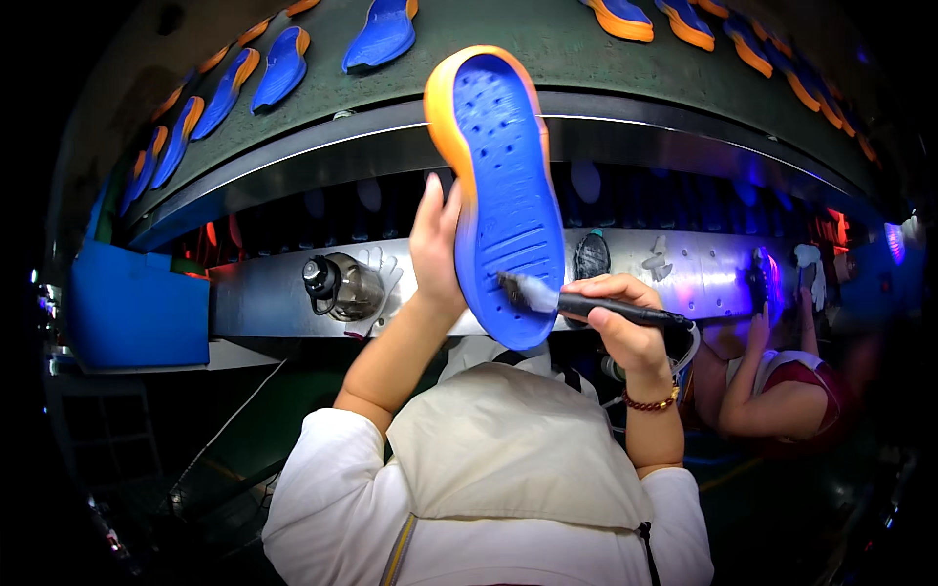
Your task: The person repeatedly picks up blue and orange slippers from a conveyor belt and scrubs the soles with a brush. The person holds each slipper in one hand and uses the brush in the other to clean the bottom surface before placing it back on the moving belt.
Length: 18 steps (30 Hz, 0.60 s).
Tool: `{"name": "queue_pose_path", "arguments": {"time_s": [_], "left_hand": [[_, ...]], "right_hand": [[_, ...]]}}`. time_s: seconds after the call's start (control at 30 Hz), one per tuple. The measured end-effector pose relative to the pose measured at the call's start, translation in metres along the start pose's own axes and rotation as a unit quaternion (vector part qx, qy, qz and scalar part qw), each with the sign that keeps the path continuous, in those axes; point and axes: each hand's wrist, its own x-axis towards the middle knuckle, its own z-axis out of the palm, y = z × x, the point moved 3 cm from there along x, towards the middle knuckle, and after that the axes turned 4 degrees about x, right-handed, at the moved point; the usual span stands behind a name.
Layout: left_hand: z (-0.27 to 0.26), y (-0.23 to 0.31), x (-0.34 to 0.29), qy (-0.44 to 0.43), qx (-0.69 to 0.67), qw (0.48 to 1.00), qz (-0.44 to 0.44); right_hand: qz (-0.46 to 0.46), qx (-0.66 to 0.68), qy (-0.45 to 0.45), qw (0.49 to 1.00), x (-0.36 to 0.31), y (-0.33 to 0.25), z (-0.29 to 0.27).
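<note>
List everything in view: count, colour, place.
Belt: one, green, top
Shoe sole: one, blue-orange, centre
Brush: one, black-handled, bristles on sole
Other soles: many, blue-orange, on belt
Metal shelf: one, silver, below belt
Bottle: one, grey, black-capped, shelf's left
Glove-like item: one, pale, right of bottle
Shoe-shaped piece: one, dark, mid-shelf
Panel: one, blue, left
Co-worker: one, dark red and white clothing, right
Sleeves: two, white, bottom
Bracelet: one, reddish, right wrist
Left hand: one, holding sole
Right hand: one, holding brush

A green belt (pixel 327 90) curves across the far side, metal rail (pixel 664 139) along its near edge, steel shelf (pixel 254 293) below. On my feed a blue box (pixel 137 308) stands left; I see violet light (pixel 689 280) on the shelf's right, red light (pixel 838 230) beyond, dark floor (pixel 738 503) beneath
</note>
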Motion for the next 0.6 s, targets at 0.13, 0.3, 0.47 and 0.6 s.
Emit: {"name": "queue_pose_path", "arguments": {"time_s": [0.13,0.3,0.47,0.6], "left_hand": [[0.012,-0.029,-0.021,-0.058,-0.024,0.998,-0.014],[-0.012,-0.027,-0.012,0.028,-0.034,0.998,-0.036],[-0.007,-0.022,-0.005,0.01,-0.056,0.997,-0.045],[-0.006,-0.015,-0.001,0.013,-0.052,0.997,-0.057]], "right_hand": [[-0.015,-0.07,0.042,0.997,-0.003,0.008,0.013],[-0.004,-0.088,-0.01,0.996,-0.001,-0.01,0.015],[-0.107,-0.298,-0.157,0.935,0.01,-0.018,0.029],[-0.111,-0.292,-0.037,0.949,0.022,-0.037,0.011]]}}
